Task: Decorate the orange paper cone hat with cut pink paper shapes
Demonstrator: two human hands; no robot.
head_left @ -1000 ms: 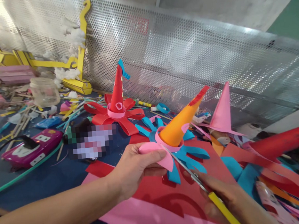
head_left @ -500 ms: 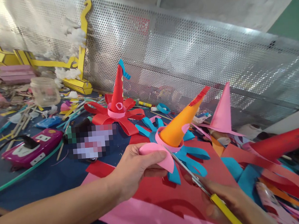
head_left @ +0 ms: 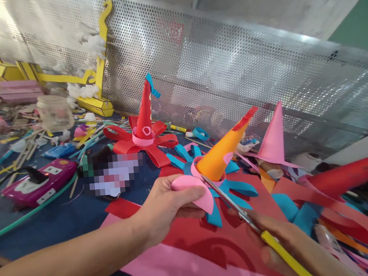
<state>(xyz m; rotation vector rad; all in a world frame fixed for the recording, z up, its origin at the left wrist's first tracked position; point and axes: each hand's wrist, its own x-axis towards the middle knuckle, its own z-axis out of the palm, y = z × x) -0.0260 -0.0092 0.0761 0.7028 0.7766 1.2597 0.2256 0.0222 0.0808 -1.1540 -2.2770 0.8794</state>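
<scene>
My left hand (head_left: 167, 206) pinches a rounded piece of pink paper (head_left: 188, 182) between thumb and fingers. In my right hand (head_left: 276, 237) is a pair of scissors (head_left: 242, 214) with yellow handles, its blades pointing up and left beside the paper's right edge. Whether the blades touch the paper I cannot tell. Just behind them, an orange paper cone (head_left: 216, 156) with a red tip leans right on a base of blue paper loops (head_left: 240, 189). Red sheet paper (head_left: 193, 240) and a pink sheet (head_left: 169, 264) lie under my hands.
A red cone on red loops (head_left: 145, 120) stands farther back, near a pink cone (head_left: 276, 143) at right. On the left are a purple power strip (head_left: 42, 182), a clear jar (head_left: 55, 112) and scattered sticks. A perforated metal panel (head_left: 197, 68) closes off the back.
The scissors and my right hand have shifted slightly right and down, away from the pink paper. My left hand keeps almost the same place.
</scene>
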